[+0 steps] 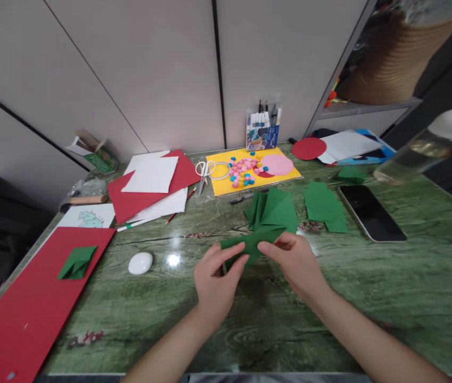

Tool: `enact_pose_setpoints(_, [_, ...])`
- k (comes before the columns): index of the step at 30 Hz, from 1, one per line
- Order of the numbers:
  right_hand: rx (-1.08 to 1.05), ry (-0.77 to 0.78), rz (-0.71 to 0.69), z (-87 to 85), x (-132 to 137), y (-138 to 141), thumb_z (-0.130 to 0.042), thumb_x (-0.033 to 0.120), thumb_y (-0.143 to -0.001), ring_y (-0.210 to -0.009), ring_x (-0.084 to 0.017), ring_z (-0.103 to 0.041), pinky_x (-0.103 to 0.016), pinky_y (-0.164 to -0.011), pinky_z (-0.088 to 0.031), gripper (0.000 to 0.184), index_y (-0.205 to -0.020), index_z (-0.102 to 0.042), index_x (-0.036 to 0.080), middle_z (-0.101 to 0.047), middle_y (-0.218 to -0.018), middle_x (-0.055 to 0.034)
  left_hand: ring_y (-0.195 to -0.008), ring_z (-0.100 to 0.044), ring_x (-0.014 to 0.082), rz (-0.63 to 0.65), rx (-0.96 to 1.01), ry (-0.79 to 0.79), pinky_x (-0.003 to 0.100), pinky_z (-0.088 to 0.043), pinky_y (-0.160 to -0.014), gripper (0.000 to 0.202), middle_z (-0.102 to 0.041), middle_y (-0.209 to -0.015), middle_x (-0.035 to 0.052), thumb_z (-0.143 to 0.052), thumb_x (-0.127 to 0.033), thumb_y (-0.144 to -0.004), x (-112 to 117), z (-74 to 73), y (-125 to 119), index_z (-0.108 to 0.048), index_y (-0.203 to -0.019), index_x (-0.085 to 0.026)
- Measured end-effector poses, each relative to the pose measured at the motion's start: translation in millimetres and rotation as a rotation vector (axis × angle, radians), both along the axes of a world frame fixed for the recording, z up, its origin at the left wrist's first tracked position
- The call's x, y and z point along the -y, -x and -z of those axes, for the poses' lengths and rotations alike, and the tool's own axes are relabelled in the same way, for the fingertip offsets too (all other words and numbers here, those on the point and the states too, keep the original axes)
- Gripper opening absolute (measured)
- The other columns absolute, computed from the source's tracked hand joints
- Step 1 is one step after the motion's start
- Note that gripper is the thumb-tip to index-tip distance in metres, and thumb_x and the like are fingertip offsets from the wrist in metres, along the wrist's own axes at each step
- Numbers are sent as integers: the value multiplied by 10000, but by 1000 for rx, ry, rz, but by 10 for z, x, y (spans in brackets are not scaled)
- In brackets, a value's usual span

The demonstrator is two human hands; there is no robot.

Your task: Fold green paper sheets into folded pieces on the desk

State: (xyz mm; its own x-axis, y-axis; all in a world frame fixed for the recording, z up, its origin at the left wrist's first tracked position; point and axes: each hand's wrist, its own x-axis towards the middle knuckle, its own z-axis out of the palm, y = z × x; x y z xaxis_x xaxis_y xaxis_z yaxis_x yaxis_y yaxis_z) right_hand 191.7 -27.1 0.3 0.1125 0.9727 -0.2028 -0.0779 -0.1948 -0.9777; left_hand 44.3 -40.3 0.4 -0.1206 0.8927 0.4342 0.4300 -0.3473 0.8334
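A folded piece of green paper (253, 243) is held between both hands, above the near middle of the table. My left hand (218, 276) pinches its left side between thumb and fingers. On the right side, my right hand (295, 260) grips it with the thumb on top; the other fingers are partly hidden behind the paper. Just beyond lie more folded green papers (277, 207) in a pile. Flat green paper pieces (325, 205) rest to the right of that pile. Another folded green paper (77, 262) sits on the long red sheet (46, 298) at the left.
A white oval object (140, 263) lies left of my hands. Farther back are scissors (202, 175), a yellow sheet (220, 186) bearing small coloured balls, and a pack of markers (263, 130). A phone (371, 213) and a clear bottle (413, 157) stand at the right.
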Motion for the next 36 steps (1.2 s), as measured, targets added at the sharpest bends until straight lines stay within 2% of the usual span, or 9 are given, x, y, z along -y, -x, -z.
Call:
enact_pose_setpoints(10, [-62, 5, -2, 33, 13, -8, -750, 383, -572, -474, -79, -322, -236, -469, -240, 342, -466, -506, 169, -413, -443, 57, -619, -565, 113, 27, 19, -27, 218, -452, -576, 169, -660, -665, -4, -690, -161, -682, 4, -3, -1, -724, -832, -232])
enact_pose_setpoints(18, [-57, 1, 23, 50, -7, -8, -751, 380, -578, -483, -79, -319, -239, -483, -239, 340, -468, -509, 168, -408, -450, 61, -592, -518, 110, 61, -8, 30, 219, -419, -547, 221, -609, -633, -10, -686, -190, -689, 5, 7, 10, -715, -902, -241])
enact_pose_setpoints(27, [-62, -11, 39, -6, -16, 3, -731, 375, -605, -467, -78, -318, -233, -475, -233, 323, -473, -521, 169, -403, -435, 65, -653, -527, 122, 69, 93, 143, 218, -427, -576, 230, -606, -689, 1, -687, -201, -683, -19, -7, 12, -714, -907, -244])
enact_pose_setpoints(36, [-92, -19, 54, -24, -19, 13, -732, 377, -603, -473, -78, -309, -233, -477, -240, 335, -479, -503, 167, -391, -444, 64, -663, -530, 135, 65, 100, 153, 228, -427, -581, 222, -615, -687, 13, -692, -218, -674, -22, 3, 3, -721, -893, -237])
